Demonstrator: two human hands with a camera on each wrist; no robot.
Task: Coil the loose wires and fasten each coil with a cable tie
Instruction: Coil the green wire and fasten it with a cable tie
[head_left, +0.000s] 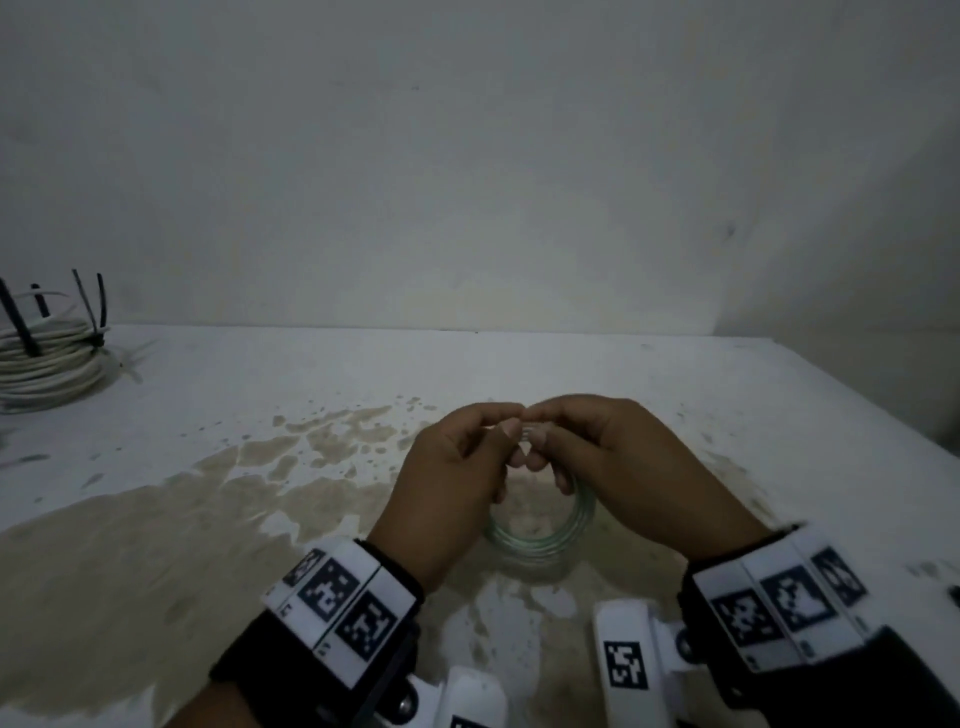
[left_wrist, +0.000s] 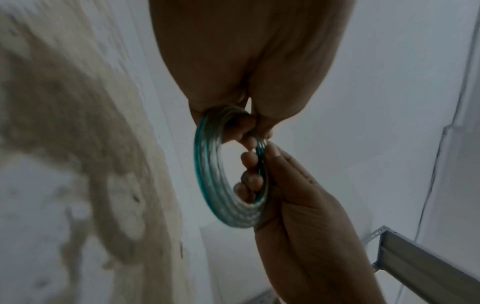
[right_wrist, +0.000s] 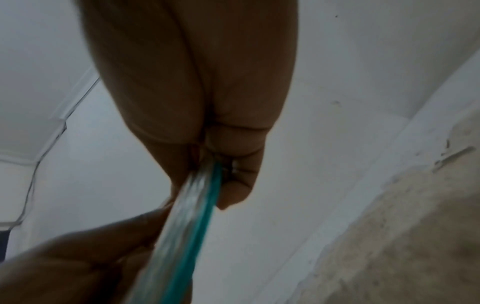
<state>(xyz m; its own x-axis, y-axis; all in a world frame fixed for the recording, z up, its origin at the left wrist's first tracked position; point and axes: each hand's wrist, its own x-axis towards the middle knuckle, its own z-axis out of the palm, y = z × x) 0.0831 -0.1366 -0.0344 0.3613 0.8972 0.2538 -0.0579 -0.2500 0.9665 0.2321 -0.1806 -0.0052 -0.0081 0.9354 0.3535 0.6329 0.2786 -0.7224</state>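
Both hands — left hand (head_left: 457, 457), right hand (head_left: 597, 457) — pinch the clear coil (left_wrist: 223, 185) hanging between them.

Glossy clear-plastic wire coil (left_wrist: 221, 185) — teal-tinged, matt stained table (head_left: 208, 467)

Your left hand (head_left: 457, 462) & right hand (head_left: 608, 457) meet fingertip to fingertip above the table (head_left: 727, 395), both pinching the top of a small clear coil (head_left: 550, 540). The coil hangs below your fingers, its lower arc showing between your wrists, over a tan stain (head_left: 218, 499) on the white tabletop. Can't tell whether it touches the table. Both wrists carry marker bands (head_left: 343, 597) w/ black-and-white codes. Far left, near the wall (head_left: 467, 156), sits a pile of white coils (head_left: 47, 358) w/ black ties (head_left: 85, 301) sticking up.
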